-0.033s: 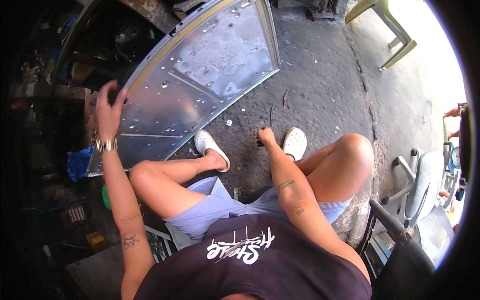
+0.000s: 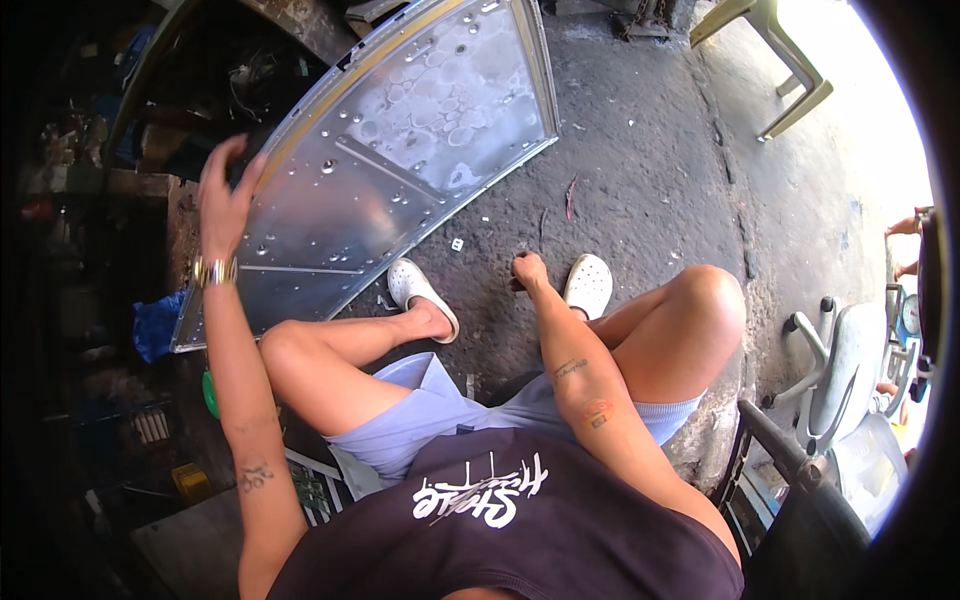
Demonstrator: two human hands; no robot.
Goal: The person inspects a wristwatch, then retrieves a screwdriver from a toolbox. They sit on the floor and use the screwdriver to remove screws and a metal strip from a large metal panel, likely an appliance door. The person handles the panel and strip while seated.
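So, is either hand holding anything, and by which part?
The left hand is open at the curved edge of the metal panel, with no clear grip. The right hand is curled; whether it holds something cannot be told.

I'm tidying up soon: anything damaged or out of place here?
The metal panel has pale, ring-like blotches at its far end, unlike the plainer near end; stain or damage, I cannot tell. A small white piece and a thin reddish strip lie on the floor, like stray scraps.

A beige plastic chair (image 2: 768,22) stands on the rough grey floor (image 2: 650,150), bright light glaring at right.
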